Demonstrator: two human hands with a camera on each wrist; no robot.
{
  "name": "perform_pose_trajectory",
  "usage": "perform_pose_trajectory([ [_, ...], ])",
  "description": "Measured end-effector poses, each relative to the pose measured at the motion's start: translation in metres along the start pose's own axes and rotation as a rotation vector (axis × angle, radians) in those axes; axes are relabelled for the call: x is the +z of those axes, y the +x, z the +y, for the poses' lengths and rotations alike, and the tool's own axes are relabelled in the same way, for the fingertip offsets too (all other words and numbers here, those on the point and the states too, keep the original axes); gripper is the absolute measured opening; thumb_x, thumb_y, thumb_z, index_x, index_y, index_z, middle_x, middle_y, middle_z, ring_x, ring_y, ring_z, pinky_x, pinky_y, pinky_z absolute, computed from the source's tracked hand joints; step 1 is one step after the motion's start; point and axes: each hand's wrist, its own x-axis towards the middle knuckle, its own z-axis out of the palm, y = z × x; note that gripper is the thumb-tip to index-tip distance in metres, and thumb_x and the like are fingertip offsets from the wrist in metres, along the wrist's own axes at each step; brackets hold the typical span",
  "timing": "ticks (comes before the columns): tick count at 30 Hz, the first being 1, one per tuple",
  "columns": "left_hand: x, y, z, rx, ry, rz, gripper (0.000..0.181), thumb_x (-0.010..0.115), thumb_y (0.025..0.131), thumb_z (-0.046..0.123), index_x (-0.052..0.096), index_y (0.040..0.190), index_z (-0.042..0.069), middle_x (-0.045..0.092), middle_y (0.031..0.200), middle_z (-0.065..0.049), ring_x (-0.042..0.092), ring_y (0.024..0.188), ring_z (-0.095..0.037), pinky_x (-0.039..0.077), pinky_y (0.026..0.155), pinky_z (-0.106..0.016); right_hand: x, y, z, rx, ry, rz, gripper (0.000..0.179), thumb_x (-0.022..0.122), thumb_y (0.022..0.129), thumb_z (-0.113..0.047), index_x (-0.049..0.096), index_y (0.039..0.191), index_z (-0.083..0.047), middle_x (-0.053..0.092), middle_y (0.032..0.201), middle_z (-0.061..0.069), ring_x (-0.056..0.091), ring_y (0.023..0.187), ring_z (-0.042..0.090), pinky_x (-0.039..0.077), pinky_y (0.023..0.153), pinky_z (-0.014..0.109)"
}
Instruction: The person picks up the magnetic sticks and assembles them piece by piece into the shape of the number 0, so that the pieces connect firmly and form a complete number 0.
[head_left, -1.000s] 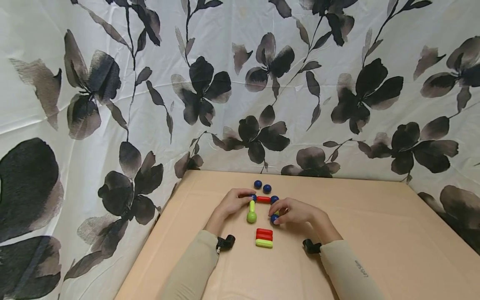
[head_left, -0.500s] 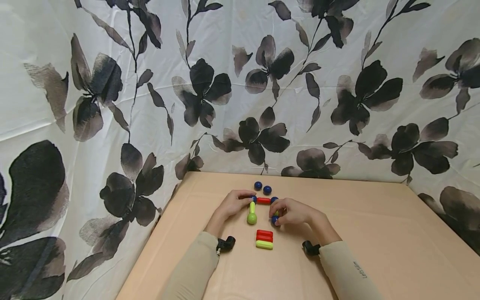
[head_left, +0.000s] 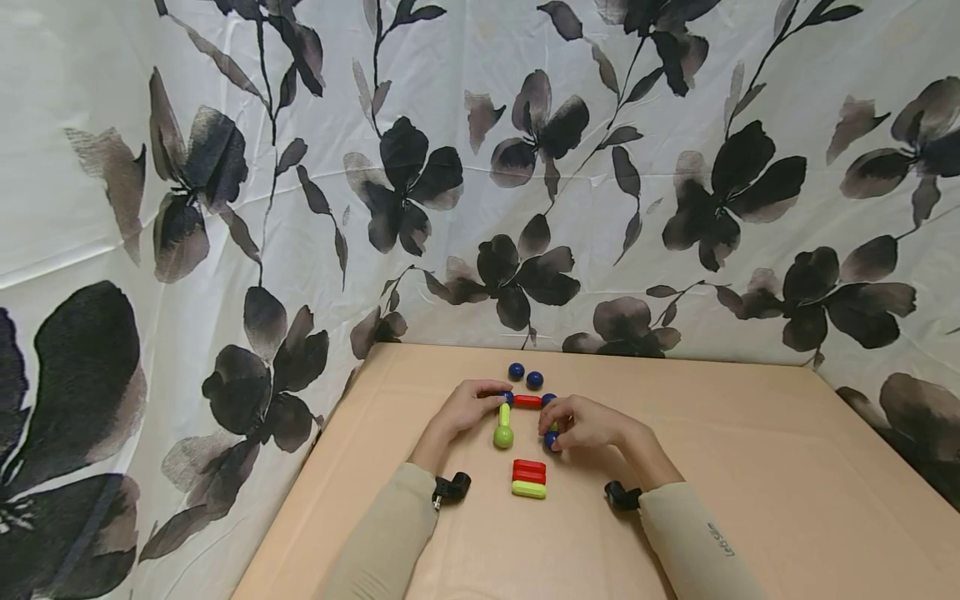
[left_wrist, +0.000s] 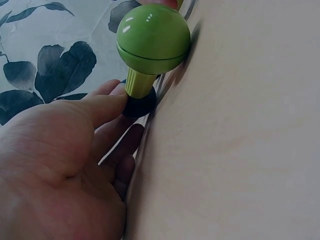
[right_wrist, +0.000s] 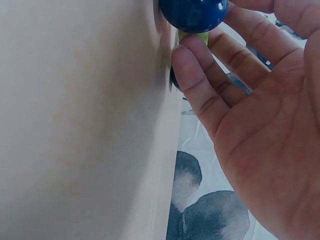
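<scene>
Two bare hands steady a small frame of balls and rods on a pale wood-toned surface [head_left: 750,433], built around a glossy red rod [head_left: 527,402]. Left of that rod, the left hand [head_left: 468,406] pinches a dark blue ball [head_left: 508,398], from which a yellow-green rod [left_wrist: 140,84] runs toward the person to a shiny green ball [head_left: 503,437]. At the red rod's right end sits another blue ball [head_left: 549,400]; nearer the person, the right hand [head_left: 588,422] grips a glossy blue corner ball [right_wrist: 194,14], its fingers about a mostly hidden lime rod [right_wrist: 204,37]. Little has changed in the past second: both grips hold, suggesting a joint being pressed or aligned. Two loose blue balls [head_left: 534,381] lie beyond the red rod; two spare red rods [head_left: 529,470] and one spare yellow-green rod [head_left: 528,490] lie nearer the person, unused.
</scene>
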Motion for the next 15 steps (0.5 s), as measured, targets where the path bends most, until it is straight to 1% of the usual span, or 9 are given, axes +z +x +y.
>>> perform_pose_trajectory([
  [6,0.0,-0.001,0.002,-0.006,-0.004,0.003,0.027,0.065,0.104,0.015,0.075,0.129,0.017,0.071,0.133,-0.004,0.062,0.126,-0.022,0.048,0.112,-0.045,0.0,0.0,-0.001,-0.006,0.011,0.0,0.019,0.08,0.087,-0.009,0.08,0.106,-0.013,0.068,0.12,0.002,0.059,0.089,0.021,0.053,0.075,0.028],
  [9,0.0,-0.001,0.002,-0.004,-0.006,0.003,0.027,0.065,0.103,0.015,0.075,0.129,0.017,0.072,0.132,-0.004,0.062,0.126,-0.022,0.048,0.112,-0.045,-0.001,-0.001,-0.002,0.006,0.01,0.006,0.019,0.081,0.087,-0.01,0.08,0.107,-0.013,0.068,0.119,0.001,0.06,0.09,0.02,0.053,0.076,0.029],
  [12,0.0,-0.001,0.003,0.004,-0.004,0.004,0.027,0.065,0.104,0.016,0.075,0.128,0.017,0.072,0.132,-0.004,0.062,0.127,-0.023,0.047,0.112,-0.046,-0.002,-0.003,-0.006,0.03,-0.005,0.031,0.021,0.081,0.088,-0.014,0.079,0.11,-0.014,0.07,0.114,0.0,0.06,0.091,0.02,0.052,0.079,0.031],
  [15,0.0,-0.002,0.004,0.0,0.003,0.007,0.027,0.065,0.104,0.016,0.075,0.129,0.018,0.072,0.133,-0.003,0.061,0.128,-0.023,0.046,0.113,-0.046,-0.004,-0.004,-0.012,0.041,-0.013,0.075,0.026,0.081,0.09,-0.019,0.078,0.115,-0.013,0.073,0.107,0.003,0.06,0.09,0.021,0.051,0.078,0.032],
])
